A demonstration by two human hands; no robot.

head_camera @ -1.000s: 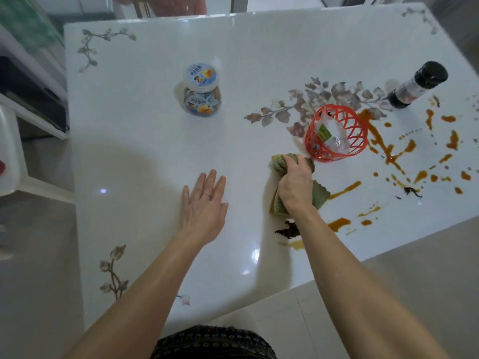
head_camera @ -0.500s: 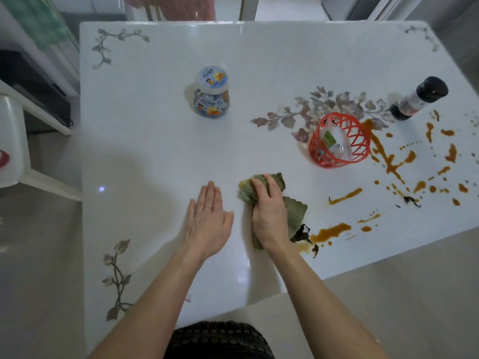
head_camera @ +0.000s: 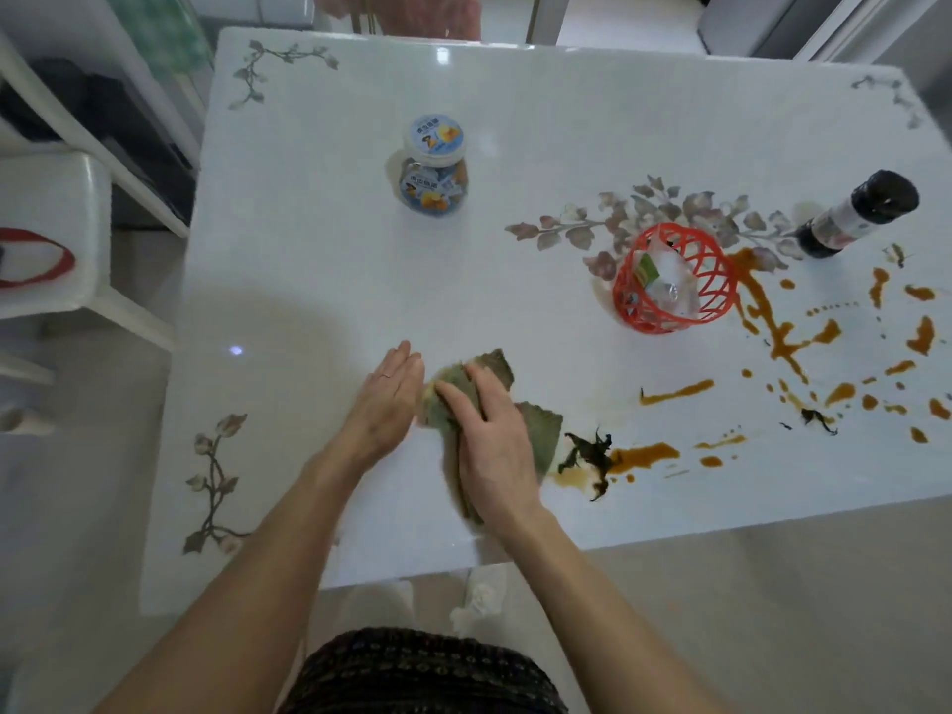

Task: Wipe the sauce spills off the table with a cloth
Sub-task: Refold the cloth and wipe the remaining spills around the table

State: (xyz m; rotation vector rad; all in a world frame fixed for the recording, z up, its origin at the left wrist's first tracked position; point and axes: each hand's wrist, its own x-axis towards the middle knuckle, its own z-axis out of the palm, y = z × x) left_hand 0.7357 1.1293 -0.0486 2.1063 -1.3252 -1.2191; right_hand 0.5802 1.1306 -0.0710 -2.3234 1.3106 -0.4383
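A: Fingers (head_camera: pixel 458 396) of the right hand (head_camera: pixel 494 445) lie straight and spread, pressing the green cloth (head_camera: pixel 540 430) flat on the table (head_camera: pixel 319 249); nothing is pinched.

B: And the left hand (head_camera: pixel 384 404)?

A: Flat too, fingers together, at the cloth's 9 o'clock, touching its edge.

B: Where's the mess?

A: Sauce spills (head_camera: pixel 646 453) start just beside the cloth at 3 o'clock, with a dark scrap (head_camera: pixel 587 450) in the nearest puddle, and run on towards 2 o'clock.

B: Risks?

A: A wide sweep could knock the red basket (head_camera: pixel 675 280) at 1 o'clock or the bottle (head_camera: pixel 850 219) beyond. A soaked cloth may only smear sauce, or push it off the near edge.
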